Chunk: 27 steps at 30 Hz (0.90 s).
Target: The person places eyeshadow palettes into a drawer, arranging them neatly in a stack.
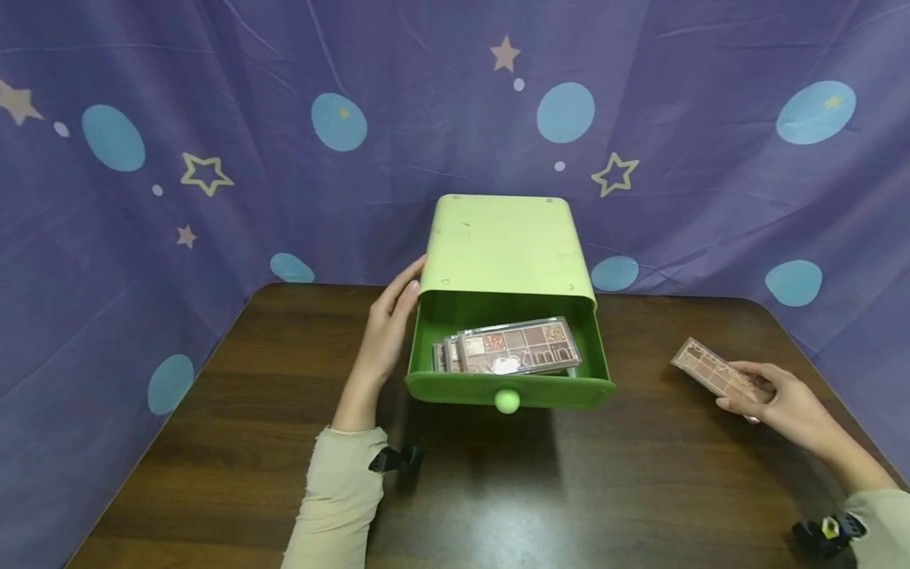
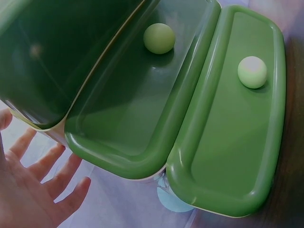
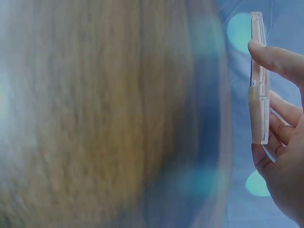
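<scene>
A green drawer cabinet [image 1: 506, 245] stands on the table with its top drawer [image 1: 455, 387] pulled out. Several eyeshadow palettes [image 1: 526, 348] in clear cases lie in that drawer, the uppermost one tilted over the others. My left hand [image 1: 384, 336] rests against the cabinet's left side, its fingers extended and spread in the left wrist view. Off to the right, my right hand [image 1: 789, 403] holds another eyeshadow palette [image 1: 714, 371] between thumb and fingers, above the table. That palette shows edge-on in the right wrist view, its far side hidden from there.
Two lower drawers [image 2: 223, 128] with round light-green knobs are closed beneath the open one. The dark wooden table [image 1: 235, 442] reaches back to a purple curtain [image 1: 398, 182] patterned with stars and blue ovals. A black wrist camera [image 1: 828, 533] sits at the right sleeve.
</scene>
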Each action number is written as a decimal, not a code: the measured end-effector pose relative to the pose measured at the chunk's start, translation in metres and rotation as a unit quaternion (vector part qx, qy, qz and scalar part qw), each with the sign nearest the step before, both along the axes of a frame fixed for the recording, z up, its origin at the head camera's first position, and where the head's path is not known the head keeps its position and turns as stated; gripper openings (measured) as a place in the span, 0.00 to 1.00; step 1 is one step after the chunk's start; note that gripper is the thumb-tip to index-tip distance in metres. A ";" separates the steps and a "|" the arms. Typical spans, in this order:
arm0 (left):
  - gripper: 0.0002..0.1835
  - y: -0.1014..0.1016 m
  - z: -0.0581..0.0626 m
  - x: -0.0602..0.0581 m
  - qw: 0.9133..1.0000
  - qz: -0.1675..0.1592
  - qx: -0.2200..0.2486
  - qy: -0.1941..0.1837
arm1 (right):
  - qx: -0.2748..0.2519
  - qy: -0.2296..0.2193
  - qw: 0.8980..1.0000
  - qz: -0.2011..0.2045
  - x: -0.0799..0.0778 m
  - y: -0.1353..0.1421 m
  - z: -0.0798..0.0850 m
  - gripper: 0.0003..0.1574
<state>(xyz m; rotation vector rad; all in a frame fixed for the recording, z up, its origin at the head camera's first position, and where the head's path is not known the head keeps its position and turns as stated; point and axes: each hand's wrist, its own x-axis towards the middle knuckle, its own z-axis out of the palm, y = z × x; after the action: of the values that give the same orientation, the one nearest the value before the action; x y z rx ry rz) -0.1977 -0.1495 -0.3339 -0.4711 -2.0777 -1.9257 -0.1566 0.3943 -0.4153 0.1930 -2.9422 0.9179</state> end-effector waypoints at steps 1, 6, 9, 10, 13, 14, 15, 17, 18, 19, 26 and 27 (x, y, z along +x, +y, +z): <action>0.23 0.000 0.000 0.000 1.000 0.000 0.002 0.001 | -0.001 -0.001 1.000 -0.002 0.001 -0.003 0.002 0.44; 0.23 -0.001 0.000 0.000 1.000 0.001 0.005 -0.001 | -0.019 0.006 1.000 -0.005 0.008 -0.016 0.014 0.44; 0.23 -0.001 0.000 0.000 1.000 0.002 0.004 -0.002 | -0.011 0.024 1.000 0.004 0.013 -0.026 0.022 0.43; 0.23 -0.001 0.001 0.000 1.000 0.001 0.004 -0.001 | -0.004 0.032 0.999 0.008 0.014 -0.029 0.025 0.42; 0.23 -0.001 0.001 0.000 1.000 0.000 0.004 -0.003 | 0.007 0.048 0.999 0.021 0.018 -0.038 0.032 0.41; 0.23 -0.001 0.001 0.000 1.000 0.000 0.004 -0.003 | 0.007 0.054 0.998 0.024 0.019 -0.042 0.035 0.41; 0.23 -0.001 0.001 0.001 1.000 0.000 0.005 -0.004 | 0.004 0.060 0.998 0.028 0.020 -0.045 0.037 0.41; 0.23 0.000 0.001 0.001 1.000 0.000 0.005 -0.004 | -0.003 0.075 0.997 0.036 0.023 -0.053 0.041 0.41; 0.23 0.000 0.001 0.001 1.000 -0.001 0.005 -0.004 | -0.009 0.084 0.996 0.040 0.024 -0.057 0.044 0.41; 0.23 0.000 0.001 0.001 1.000 -0.001 0.005 -0.004 | -0.014 0.096 0.994 0.045 0.026 -0.061 0.047 0.40; 0.24 0.000 0.001 0.001 1.000 -0.002 0.004 -0.001 | -0.054 0.165 0.983 0.063 0.032 -0.086 0.065 0.44; 0.24 0.000 0.001 0.001 1.000 -0.002 0.003 -0.001 | -0.058 0.172 0.981 0.065 0.032 -0.089 0.068 0.44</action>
<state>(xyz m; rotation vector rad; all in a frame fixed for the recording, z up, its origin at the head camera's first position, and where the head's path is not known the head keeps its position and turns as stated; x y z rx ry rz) -0.1970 -0.1492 -0.3330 -0.4739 -2.0726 -1.9346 -0.1241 0.3058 -0.3473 0.4906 -2.5765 0.9579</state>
